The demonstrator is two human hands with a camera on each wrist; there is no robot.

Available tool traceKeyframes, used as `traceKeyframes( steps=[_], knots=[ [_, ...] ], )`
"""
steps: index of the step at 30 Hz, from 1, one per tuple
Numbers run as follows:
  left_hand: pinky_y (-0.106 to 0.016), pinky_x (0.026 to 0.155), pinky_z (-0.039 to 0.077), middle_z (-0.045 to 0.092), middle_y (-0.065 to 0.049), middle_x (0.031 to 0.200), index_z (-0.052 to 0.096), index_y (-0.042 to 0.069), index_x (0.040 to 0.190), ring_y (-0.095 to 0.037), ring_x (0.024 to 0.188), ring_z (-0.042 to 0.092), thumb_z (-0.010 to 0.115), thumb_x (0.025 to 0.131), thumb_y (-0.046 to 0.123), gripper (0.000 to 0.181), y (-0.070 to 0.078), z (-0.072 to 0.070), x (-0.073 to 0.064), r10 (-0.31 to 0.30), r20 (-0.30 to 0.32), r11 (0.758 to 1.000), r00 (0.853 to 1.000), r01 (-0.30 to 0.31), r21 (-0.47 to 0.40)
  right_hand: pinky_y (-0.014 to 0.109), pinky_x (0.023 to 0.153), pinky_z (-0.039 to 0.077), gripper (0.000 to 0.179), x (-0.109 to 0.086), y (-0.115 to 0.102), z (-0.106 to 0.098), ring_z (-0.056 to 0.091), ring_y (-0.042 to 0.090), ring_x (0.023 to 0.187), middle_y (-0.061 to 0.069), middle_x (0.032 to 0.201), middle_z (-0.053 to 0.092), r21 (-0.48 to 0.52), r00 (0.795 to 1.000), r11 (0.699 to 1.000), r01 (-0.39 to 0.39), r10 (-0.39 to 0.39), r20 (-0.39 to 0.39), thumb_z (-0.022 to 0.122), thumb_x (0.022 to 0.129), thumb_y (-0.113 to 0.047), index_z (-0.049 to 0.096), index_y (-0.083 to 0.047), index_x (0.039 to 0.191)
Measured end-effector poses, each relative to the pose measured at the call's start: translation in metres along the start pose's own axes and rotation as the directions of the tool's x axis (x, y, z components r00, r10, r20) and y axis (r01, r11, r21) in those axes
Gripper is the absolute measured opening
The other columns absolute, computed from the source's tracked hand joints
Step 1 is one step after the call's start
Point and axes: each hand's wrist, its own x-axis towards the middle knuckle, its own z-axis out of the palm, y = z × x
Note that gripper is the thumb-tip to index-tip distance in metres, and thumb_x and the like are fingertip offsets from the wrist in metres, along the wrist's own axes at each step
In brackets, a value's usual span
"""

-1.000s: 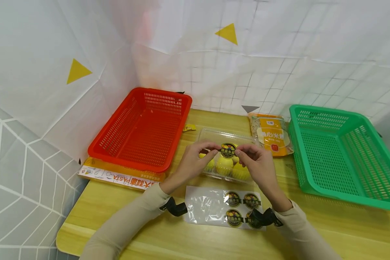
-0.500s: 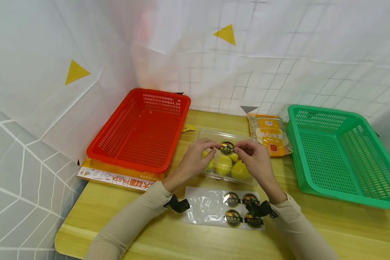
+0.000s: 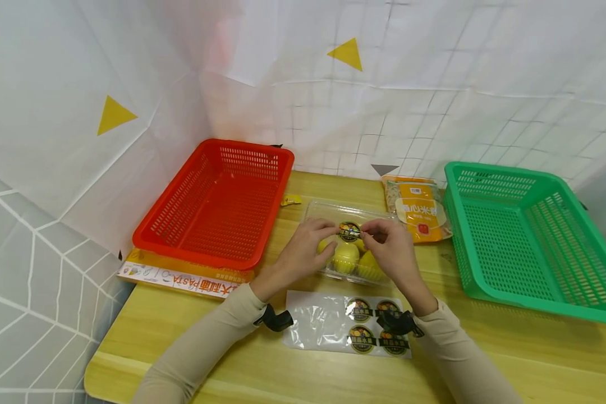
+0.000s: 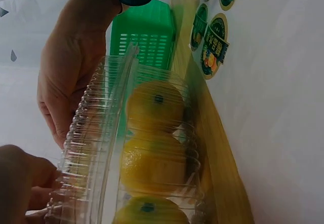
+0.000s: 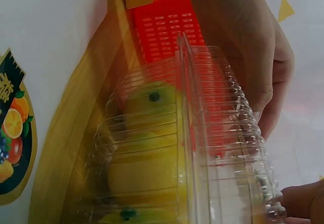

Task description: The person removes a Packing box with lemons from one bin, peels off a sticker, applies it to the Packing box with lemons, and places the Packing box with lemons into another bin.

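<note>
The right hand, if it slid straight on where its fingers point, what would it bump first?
The right hand would probably meet the round sticker first, right at its fingertips. Past that is the left hand, though depth is hard to tell.

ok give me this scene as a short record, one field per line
item: round sticker over a clear box, contact unclear
box contents: yellow fruit
left grip: fingertips at the sticker's left end, thumb apart
right grip: fingertips at its right end
nearer the person: sticker sheet with four stickers
left side: red basket
right side: orange packet, then green basket
</note>
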Motion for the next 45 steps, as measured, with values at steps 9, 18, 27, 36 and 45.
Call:
traceKeyframes(
  steps=[9,18,27,36,45],
  knots=[
    [-0.041,0.111,0.036,0.066,-0.011,0.125,0.072,0.001,0.128,-0.028,0.123,0.053,0.065,0.102,0.021,0.033,0.0014,0.0004,-0.0010,0.026,0.015,0.997,1.000,-0.027,0.073,0.032,0.063,0.054,0.013,-0.0010,-0.0010,0.0001,0.067,0.022,0.071,0.011,0.091,0.074,-0.077,1.000,0.997,0.029,-0.029,0.003,0.073,0.094,0.000,0.076,0.001,0.106],
    [-0.043,0.111,0.037,0.064,-0.012,0.128,0.073,0.003,0.127,-0.029,0.124,0.052,0.063,0.104,0.024,0.033,0.0007,0.0023,-0.0028,0.073,0.033,0.987,0.997,-0.077,0.142,0.036,0.064,0.056,0.015,-0.0042,-0.0037,-0.0010,0.068,0.022,0.071,0.011,0.090,0.074,-0.120,1.000,0.993,0.022,-0.019,0.024,0.072,0.094,-0.001,0.075,0.002,0.109],
    [-0.044,0.111,0.036,0.060,-0.013,0.129,0.072,0.005,0.129,-0.030,0.125,0.049,0.061,0.104,0.027,0.034,0.0006,0.0031,-0.0047,0.078,0.046,0.983,0.996,-0.085,0.164,0.043,0.066,0.059,0.018,-0.0058,-0.0035,-0.0016,0.070,0.025,0.073,0.013,0.090,0.074,-0.128,0.999,0.991,0.028,-0.024,0.033,0.073,0.094,-0.003,0.075,0.003,0.111],
    [-0.045,0.112,0.036,0.060,-0.014,0.133,0.073,0.006,0.127,-0.030,0.127,0.049,0.061,0.105,0.026,0.033,0.0002,0.0040,-0.0053,0.076,0.041,0.983,0.996,-0.082,0.167,0.041,0.065,0.059,0.022,-0.0074,-0.0026,0.0019,0.065,0.026,0.079,0.018,0.106,0.068,-0.152,0.996,0.984,0.088,-0.087,0.013,0.077,0.090,-0.001,0.074,0.003,0.112],
    [-0.044,0.112,0.036,0.063,-0.011,0.131,0.073,0.003,0.125,-0.027,0.127,0.050,0.062,0.104,0.023,0.031,-0.0038,0.0046,-0.0055,0.088,0.023,0.988,0.996,-0.090,0.127,0.048,0.070,0.055,0.033,-0.0034,0.0015,0.0069,0.062,0.035,0.103,0.014,0.120,0.072,-0.250,0.944,0.911,0.329,-0.312,0.108,0.070,0.092,0.006,0.071,-0.002,0.124]
  ],
)
